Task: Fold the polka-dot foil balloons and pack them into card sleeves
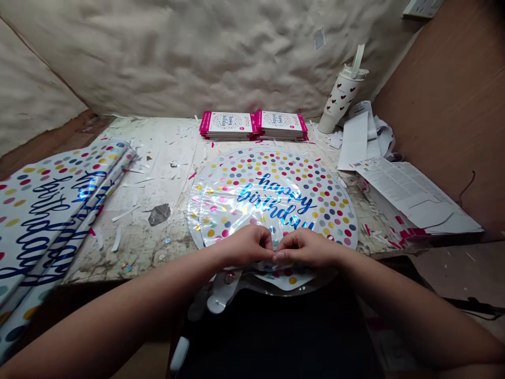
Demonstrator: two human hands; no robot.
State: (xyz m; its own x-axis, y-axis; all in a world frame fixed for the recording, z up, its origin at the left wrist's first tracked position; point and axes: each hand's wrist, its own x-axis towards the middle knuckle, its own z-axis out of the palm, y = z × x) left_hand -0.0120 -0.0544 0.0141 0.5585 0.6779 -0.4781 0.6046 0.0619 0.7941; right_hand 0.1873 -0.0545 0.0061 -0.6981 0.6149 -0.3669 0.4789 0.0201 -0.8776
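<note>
Round flat foil balloons (272, 163) with coloured dots and blue "happy birthday" lettering lie stacked at the table's front edge, the near rim jutting past it. My left hand (252, 245) and my right hand (305, 247) meet over the near part of the top balloon. Both hands are closed, thumbs and forefingers pinched together with the tips almost touching. The pinch seems to be on the balloon's near edge, though the fingers partly hide it. Left of my hands, a pale strap-like tab (223, 292) hangs below the edge.
Two stacks of pink-and-white packets (231, 122) stand at the back. A white tumbler with hearts (341, 100) leans at back right, near papers (355, 139) and a pile of printed cards (418, 195). Folded dotted foil sheets (51, 210) lie left. Paper scraps litter the tabletop (158, 179).
</note>
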